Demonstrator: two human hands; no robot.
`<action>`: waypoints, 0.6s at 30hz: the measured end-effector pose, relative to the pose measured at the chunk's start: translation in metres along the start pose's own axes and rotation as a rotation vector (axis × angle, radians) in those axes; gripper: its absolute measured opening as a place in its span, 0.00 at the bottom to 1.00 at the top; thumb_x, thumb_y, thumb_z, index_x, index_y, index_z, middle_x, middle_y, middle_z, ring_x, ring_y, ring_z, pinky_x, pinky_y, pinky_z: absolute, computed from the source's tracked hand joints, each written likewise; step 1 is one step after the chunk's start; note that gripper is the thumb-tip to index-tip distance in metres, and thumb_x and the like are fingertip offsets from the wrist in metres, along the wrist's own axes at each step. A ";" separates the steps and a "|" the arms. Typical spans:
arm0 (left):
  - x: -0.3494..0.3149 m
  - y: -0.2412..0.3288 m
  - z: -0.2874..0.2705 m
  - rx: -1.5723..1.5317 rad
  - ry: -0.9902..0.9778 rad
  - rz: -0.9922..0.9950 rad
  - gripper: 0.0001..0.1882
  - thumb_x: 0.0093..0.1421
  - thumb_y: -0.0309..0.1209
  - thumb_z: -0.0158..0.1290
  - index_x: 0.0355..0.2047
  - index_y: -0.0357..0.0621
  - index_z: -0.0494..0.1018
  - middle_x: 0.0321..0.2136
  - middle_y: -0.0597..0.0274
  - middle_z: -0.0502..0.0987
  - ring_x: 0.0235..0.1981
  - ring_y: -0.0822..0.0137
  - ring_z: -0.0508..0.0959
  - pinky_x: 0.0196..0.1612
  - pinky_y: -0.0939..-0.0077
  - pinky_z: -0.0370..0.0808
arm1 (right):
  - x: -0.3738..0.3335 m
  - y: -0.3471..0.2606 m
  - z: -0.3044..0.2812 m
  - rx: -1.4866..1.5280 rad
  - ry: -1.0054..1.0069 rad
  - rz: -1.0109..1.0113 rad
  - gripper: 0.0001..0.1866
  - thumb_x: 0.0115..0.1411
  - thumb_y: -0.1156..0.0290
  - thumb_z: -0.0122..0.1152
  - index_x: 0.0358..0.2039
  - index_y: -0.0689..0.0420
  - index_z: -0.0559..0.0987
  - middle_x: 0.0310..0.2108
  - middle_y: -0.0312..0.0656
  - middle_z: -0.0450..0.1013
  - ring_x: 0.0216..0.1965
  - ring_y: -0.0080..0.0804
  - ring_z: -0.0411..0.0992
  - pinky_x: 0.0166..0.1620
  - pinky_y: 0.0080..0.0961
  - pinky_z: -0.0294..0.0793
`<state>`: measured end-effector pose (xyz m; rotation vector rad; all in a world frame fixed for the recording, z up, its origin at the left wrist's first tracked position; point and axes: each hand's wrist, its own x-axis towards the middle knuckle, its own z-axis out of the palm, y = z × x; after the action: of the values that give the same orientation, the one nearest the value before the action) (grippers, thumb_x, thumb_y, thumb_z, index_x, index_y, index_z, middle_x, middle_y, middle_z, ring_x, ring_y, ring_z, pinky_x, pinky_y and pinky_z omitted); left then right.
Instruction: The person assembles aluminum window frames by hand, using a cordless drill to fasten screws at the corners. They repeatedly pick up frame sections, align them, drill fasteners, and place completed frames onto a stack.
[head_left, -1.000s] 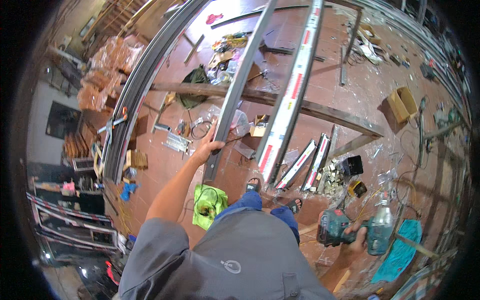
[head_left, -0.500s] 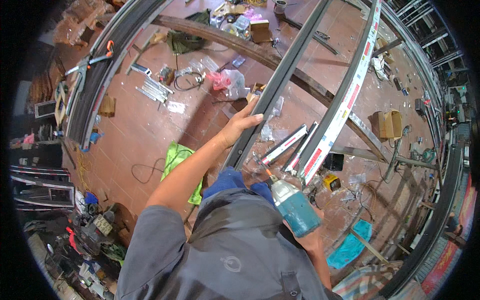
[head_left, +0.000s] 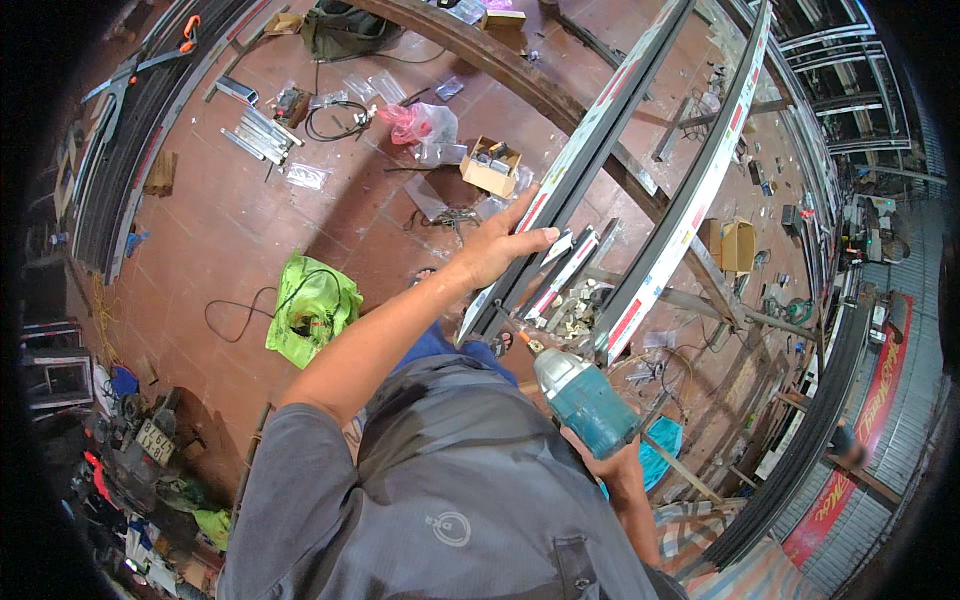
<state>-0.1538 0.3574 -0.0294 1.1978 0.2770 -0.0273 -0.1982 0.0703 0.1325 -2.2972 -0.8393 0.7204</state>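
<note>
Currently, the left hand [head_left: 500,247] grasps the dark bar [head_left: 574,190] before the torso [head_left: 430,490], thumb spread from fingers; the right hand [head_left: 608,462], fingers mostly hidden, holds the teal drill [head_left: 590,408], its bit [head_left: 530,343] perhaps touching the bar.

The head-worn fisheye looks steeply down — close above the grey shirt [head_left: 430,470] and hands [head_left: 495,248], floor [head_left: 225,215] beyond.

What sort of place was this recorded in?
Probably a frame-making workshop: the right hand holds a teal power driver, the left hand grips a long dark profile, and more profiles lie bunched at far left.
</note>
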 end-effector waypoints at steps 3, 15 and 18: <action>-0.006 0.015 0.004 -0.005 -0.025 -0.023 0.49 0.64 0.48 0.58 0.77 0.41 0.48 0.72 0.48 0.60 0.71 0.59 0.62 0.72 0.68 0.56 | -0.001 -0.005 -0.001 0.047 0.009 0.067 0.22 0.49 0.70 0.78 0.45 0.59 0.84 0.43 0.47 0.83 0.44 0.42 0.83 0.49 0.31 0.80; -0.002 -0.001 0.004 0.002 0.046 -0.007 0.52 0.61 0.49 0.63 0.76 0.38 0.51 0.61 0.47 0.73 0.56 0.61 0.77 0.63 0.71 0.69 | -0.010 0.018 -0.003 -0.009 -0.018 0.049 0.20 0.50 0.68 0.79 0.43 0.57 0.83 0.39 0.46 0.82 0.37 0.46 0.82 0.43 0.35 0.81; -0.003 0.001 0.005 0.038 0.040 -0.005 0.52 0.61 0.51 0.62 0.76 0.37 0.51 0.62 0.45 0.73 0.59 0.59 0.75 0.65 0.70 0.67 | -0.004 0.008 -0.009 -0.064 -0.040 0.018 0.20 0.50 0.69 0.78 0.44 0.57 0.82 0.38 0.46 0.82 0.37 0.48 0.82 0.42 0.35 0.81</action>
<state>-0.1553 0.3531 -0.0259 1.2363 0.3155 -0.0133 -0.1918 0.0599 0.1339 -2.3568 -0.8724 0.7605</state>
